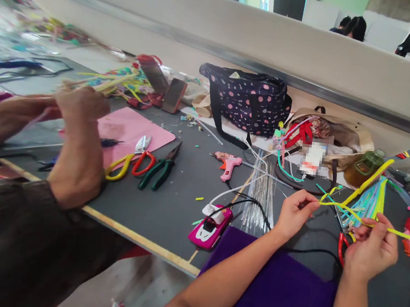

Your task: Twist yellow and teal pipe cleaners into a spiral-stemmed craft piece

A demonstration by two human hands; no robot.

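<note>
Yellow pipe cleaners (349, 209) stretch between my two hands above the table's right side. My left hand (297, 212) pinches one end, where a short twisted piece rises just beyond the fingertips. My right hand (374, 249) grips the strand farther right, and a loose end sticks out past it. Another fuzzy yellow stem (368, 182) slants up from the strand between them. Behind my hands lies a bundle of blue, green and yellow pipe cleaners (373, 201). Red-handled scissors (341, 249) lie beside my right hand, partly hidden. Purple cloth (271, 286) is spread under my forearms.
A co-worker's hands (80, 103) work at the left. Nearer are yellow-handled scissors (119, 167), green pliers (160, 170), a pink glue gun (229, 164), a magenta device (211, 228) with cords, and silvery wires (258, 205). A dotted bag (251, 99) and an amber bottle (363, 168) stand behind.
</note>
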